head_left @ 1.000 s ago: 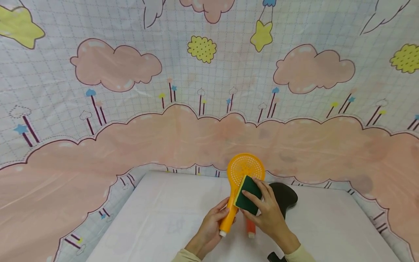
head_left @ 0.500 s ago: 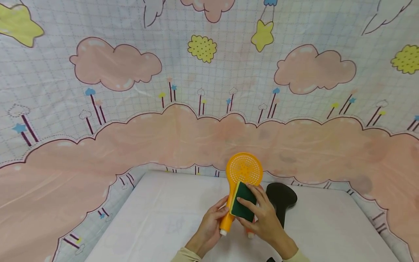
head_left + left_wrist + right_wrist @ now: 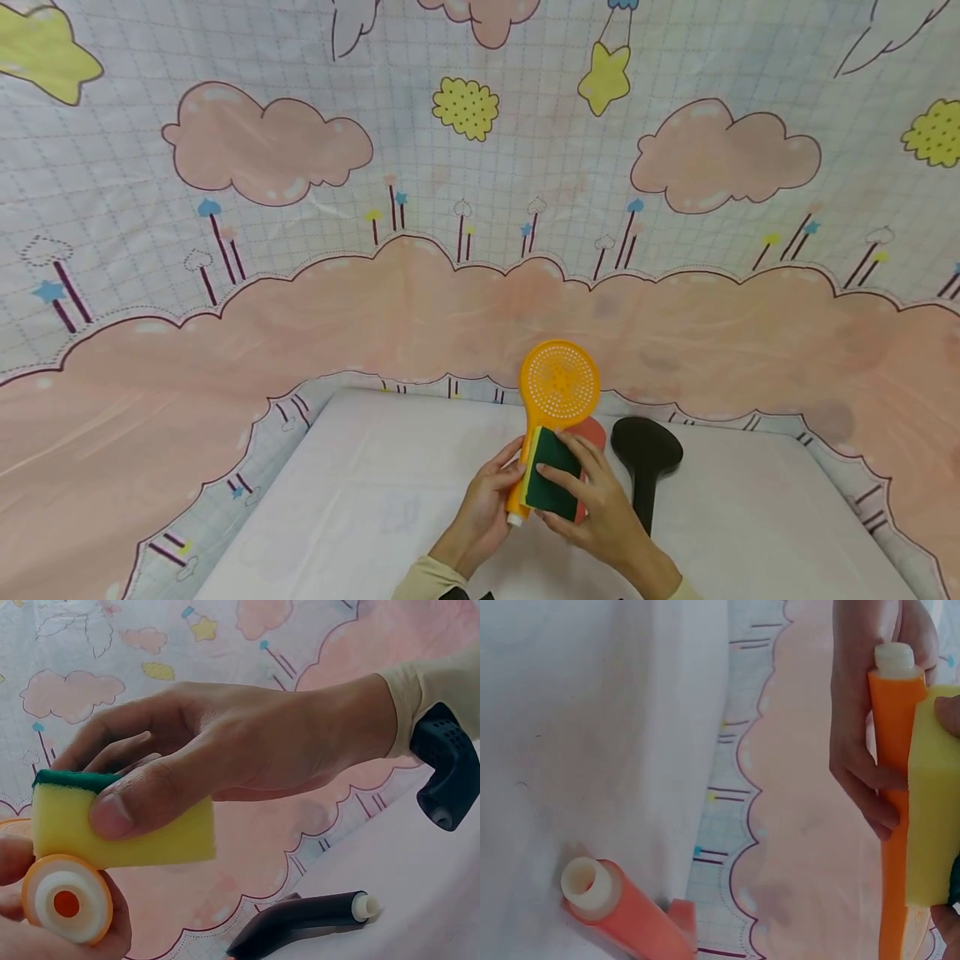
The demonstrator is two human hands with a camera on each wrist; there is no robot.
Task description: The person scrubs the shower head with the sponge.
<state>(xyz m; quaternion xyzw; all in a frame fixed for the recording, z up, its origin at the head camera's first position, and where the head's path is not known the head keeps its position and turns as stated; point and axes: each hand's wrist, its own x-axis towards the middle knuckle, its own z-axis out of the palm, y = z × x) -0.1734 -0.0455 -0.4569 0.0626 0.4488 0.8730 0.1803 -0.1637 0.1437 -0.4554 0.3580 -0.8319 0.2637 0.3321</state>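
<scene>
An orange-yellow shower head is held upright with its perforated face toward the head camera. My left hand grips its handle, fingers curled round it as the right wrist view shows. In my right hand is a yellow sponge with a green scouring side, pinched between thumb and fingers. The sponge's yellow side lies against the shower head's handle, just above its white threaded end. Part of the handle is hidden behind the sponge.
A red shower head lies on the white table behind my right hand, partly covered. To its right lies a black shower head. Patterned cloth with clouds hangs behind the table.
The sponge in my right hand has slid down from the shower head's face along the handle. My left hand and the shower head have risen slightly.
</scene>
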